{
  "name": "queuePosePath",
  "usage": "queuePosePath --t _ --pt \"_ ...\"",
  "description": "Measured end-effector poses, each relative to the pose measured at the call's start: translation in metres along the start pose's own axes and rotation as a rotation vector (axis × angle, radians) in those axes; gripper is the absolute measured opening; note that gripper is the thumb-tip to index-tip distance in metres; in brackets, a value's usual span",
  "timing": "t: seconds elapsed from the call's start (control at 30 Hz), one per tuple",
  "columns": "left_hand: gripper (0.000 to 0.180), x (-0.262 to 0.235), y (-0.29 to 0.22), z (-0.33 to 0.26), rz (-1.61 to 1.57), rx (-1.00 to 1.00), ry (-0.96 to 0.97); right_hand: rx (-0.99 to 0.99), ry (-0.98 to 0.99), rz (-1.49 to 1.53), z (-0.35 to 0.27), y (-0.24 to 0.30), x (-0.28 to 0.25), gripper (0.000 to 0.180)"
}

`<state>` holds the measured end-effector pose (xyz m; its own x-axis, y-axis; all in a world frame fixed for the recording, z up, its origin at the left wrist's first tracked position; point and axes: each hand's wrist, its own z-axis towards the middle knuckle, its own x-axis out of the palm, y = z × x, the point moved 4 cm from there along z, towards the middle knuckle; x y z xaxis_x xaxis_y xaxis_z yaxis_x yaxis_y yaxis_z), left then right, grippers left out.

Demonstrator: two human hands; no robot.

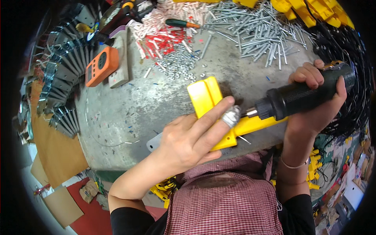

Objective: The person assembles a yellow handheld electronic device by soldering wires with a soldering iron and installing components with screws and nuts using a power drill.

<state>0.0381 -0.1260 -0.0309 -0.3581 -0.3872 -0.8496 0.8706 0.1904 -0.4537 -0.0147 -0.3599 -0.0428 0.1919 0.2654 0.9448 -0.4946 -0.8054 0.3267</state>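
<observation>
My right hand (313, 78) is wrapped round a black power screwdriver (293, 101), which lies nearly level and points left. Its bit reaches a yellow plastic part (256, 125) close to my left fingertips; the exact contact point is hidden. My left hand (182, 139) presses over that part and holds it, with silver wrapping (232, 116) round one fingertip. From under the left hand sticks out the end of a grey metal plate (154, 141). A short pale wire or pin (244, 140) shows below the part.
Long screws (266, 31) lie heaped at the back, beside small nuts (178, 62), red and white sleeves (164, 41) and a green-handled screwdriver (178, 23). An orange device (102, 66) and stacked metal plates (64, 66) stand left. Black cables (352, 51) and yellow parts (329, 11) crowd the right.
</observation>
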Motion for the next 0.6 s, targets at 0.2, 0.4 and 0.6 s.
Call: queuePosePath --t 0.2,0.4,0.6 --pt "0.065 -0.038 0.044 -0.008 -0.232 -0.21 -0.345 -0.063 -0.034 -0.067 -0.005 0.002 -0.006 0.04" --pt "0.073 -0.03 0.064 -0.025 0.158 -0.298 -0.083 -0.045 0.05 -0.023 -0.002 0.007 -0.018 0.041" --pt "0.066 -0.047 0.053 -0.056 0.111 -0.429 -0.197 -0.064 0.05 0.002 0.001 0.013 -0.026 0.04"
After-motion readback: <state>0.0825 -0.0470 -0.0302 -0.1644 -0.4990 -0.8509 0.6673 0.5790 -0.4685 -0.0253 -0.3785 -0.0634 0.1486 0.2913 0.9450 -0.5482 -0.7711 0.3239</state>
